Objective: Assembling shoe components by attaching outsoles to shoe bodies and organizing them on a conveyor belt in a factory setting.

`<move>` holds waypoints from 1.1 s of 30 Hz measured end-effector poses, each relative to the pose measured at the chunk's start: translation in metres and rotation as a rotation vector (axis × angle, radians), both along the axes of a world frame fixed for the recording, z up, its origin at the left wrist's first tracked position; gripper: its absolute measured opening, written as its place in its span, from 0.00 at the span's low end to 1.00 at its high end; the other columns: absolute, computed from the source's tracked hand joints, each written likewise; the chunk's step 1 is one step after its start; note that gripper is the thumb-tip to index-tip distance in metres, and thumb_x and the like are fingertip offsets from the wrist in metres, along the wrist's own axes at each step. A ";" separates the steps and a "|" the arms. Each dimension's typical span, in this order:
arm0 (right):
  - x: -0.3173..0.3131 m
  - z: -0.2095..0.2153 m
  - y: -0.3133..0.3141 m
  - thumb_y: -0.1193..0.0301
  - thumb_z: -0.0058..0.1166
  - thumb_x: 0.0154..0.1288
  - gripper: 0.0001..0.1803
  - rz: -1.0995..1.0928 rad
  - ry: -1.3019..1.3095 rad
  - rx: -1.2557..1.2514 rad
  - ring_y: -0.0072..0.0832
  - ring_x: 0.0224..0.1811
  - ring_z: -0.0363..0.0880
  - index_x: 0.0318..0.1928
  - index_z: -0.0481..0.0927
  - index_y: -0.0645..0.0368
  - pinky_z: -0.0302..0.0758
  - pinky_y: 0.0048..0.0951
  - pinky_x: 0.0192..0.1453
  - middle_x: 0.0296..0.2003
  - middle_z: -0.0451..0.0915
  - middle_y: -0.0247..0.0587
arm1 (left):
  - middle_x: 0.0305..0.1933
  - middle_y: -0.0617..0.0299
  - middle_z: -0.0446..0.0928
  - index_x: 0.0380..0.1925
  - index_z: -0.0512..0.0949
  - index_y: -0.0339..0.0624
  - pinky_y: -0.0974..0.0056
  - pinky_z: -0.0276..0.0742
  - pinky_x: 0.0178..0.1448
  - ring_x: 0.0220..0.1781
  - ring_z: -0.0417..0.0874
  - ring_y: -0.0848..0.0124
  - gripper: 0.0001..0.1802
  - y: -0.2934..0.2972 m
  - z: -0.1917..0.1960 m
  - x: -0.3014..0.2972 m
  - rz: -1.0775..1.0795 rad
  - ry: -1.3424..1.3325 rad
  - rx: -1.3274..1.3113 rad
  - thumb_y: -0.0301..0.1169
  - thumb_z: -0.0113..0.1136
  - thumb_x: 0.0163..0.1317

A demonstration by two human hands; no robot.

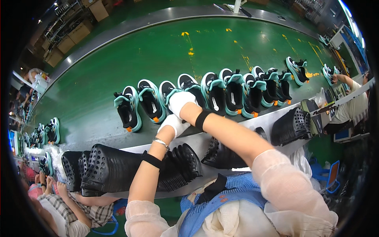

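Black sneakers with mint-green soles and orange heel tabs stand in a row on the green work surface [94, 114]. In a white glove, my right hand [182, 102] curls over the collar of one sneaker [167, 89] left of the row's middle. My left hand [175, 125], also gloved, is closed at the heel end of that same sneaker, just below the right. The fingertips of both hands are hidden, and the gloves cover much of the shoe. Another sneaker [151, 102] stands close on the left, and one more [186, 81] is partly behind my right hand.
Along the near edge, black perforated moulded shoe forms [112, 168] sit on a grey ledge, with another group [290, 126] to the right. Co-workers sit at the left; at the far right a co-worker's hand [334, 78] touches a sneaker. A grey rail [130, 29] borders the far side.
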State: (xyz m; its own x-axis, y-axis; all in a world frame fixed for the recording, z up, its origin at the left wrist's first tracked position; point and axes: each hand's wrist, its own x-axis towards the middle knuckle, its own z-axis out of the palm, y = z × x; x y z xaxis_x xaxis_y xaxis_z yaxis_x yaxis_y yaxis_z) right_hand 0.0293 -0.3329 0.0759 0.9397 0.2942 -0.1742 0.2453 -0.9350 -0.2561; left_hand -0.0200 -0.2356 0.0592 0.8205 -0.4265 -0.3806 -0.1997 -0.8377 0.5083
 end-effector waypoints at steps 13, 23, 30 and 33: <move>0.022 0.022 0.008 0.72 0.56 0.56 0.11 0.320 0.051 -0.284 0.39 0.44 0.85 0.40 0.86 0.54 0.80 0.35 0.44 0.40 0.85 0.41 | 0.67 0.54 0.67 0.60 0.72 0.48 0.60 0.56 0.73 0.70 0.63 0.58 0.22 -0.006 -0.019 0.025 -0.214 0.083 0.170 0.40 0.45 0.68; 0.001 0.028 -0.016 0.71 0.53 0.59 0.10 0.264 -0.027 -0.198 0.41 0.42 0.85 0.39 0.85 0.57 0.79 0.37 0.45 0.38 0.85 0.47 | 0.57 0.48 0.76 0.53 0.77 0.46 0.57 0.74 0.60 0.57 0.77 0.51 0.25 -0.019 -0.016 0.018 0.003 0.041 0.253 0.46 0.57 0.59; -0.083 0.095 -0.093 0.57 0.45 0.67 0.17 0.383 0.000 -0.028 0.45 0.35 0.82 0.34 0.80 0.57 0.78 0.45 0.39 0.29 0.81 0.46 | 0.37 0.50 0.83 0.61 0.69 0.33 0.62 0.82 0.41 0.32 0.86 0.64 0.38 0.008 0.041 0.029 0.130 0.336 0.200 0.44 0.64 0.53; -0.137 0.114 -0.144 0.58 0.48 0.67 0.15 0.429 -0.141 0.035 0.42 0.30 0.81 0.32 0.78 0.56 0.77 0.43 0.33 0.26 0.78 0.43 | 0.35 0.51 0.83 0.61 0.69 0.30 0.63 0.81 0.38 0.30 0.84 0.66 0.40 0.009 0.045 0.031 0.166 0.346 0.135 0.44 0.65 0.52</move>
